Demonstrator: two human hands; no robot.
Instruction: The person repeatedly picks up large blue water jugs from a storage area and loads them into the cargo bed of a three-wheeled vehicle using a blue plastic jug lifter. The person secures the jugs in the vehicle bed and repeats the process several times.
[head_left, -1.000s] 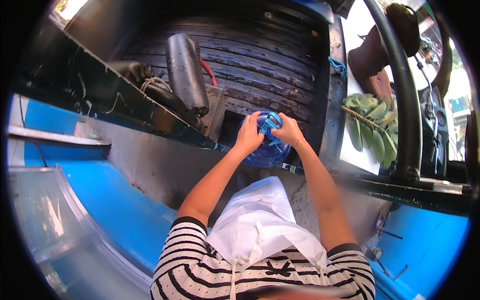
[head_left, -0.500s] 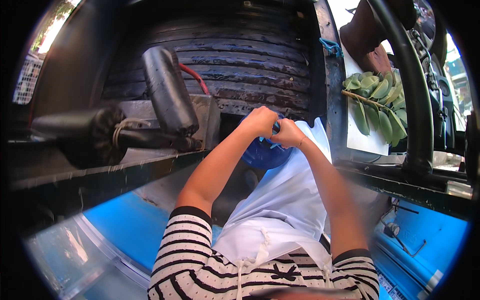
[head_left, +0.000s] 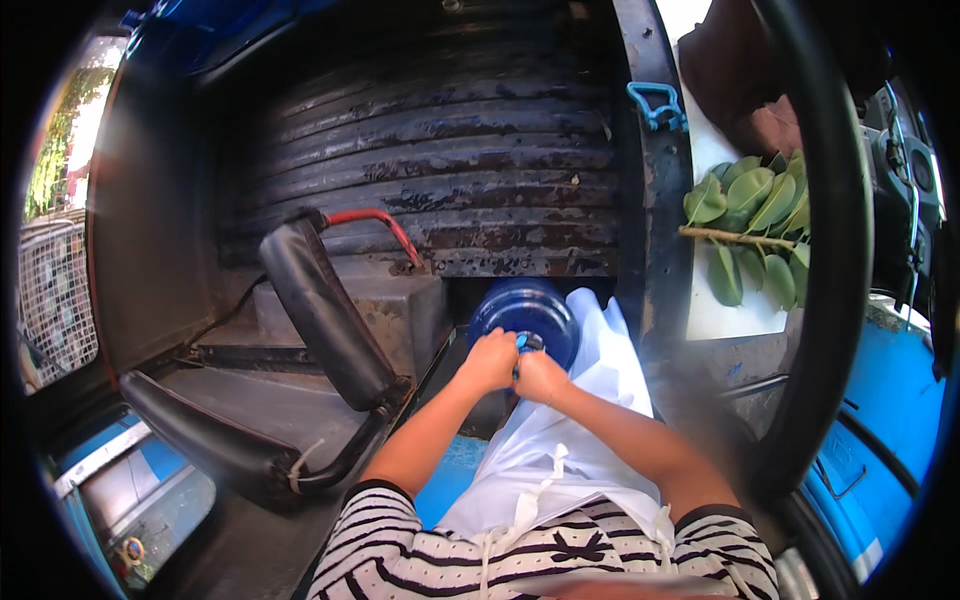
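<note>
A round, see-through blue water jug (head_left: pixel 545 305) stands in front of me, its neck end pointing toward me. My left hand (head_left: pixel 490 360) is closed at the neck on the left side. My right hand (head_left: pixel 541 377) is closed on the other side of the neck, knuckles nearly touching the left. Between them shows a bit of the light blue and dark cap or neck (head_left: pixel 524 343); the rest is covered by my fingers. A white apron (head_left: pixel 575 420) hangs down from my waist beside the jug.
A ribbed, worn dark metal floor (head_left: pixel 430 150) stretches beyond the jug. To the left are a black padded seat (head_left: pixel 325 310) and a red bar (head_left: pixel 375 217). On the right, a light blue handle (head_left: pixel 655 105) hangs on a frame post, near a leafy branch (head_left: pixel 750 235) and a thick black tube (head_left: pixel 830 250).
Both hands and the jug have come lower in the view and toward me, still together at the neck. More of the jug's ringed body shows. The whole view has shifted.
</note>
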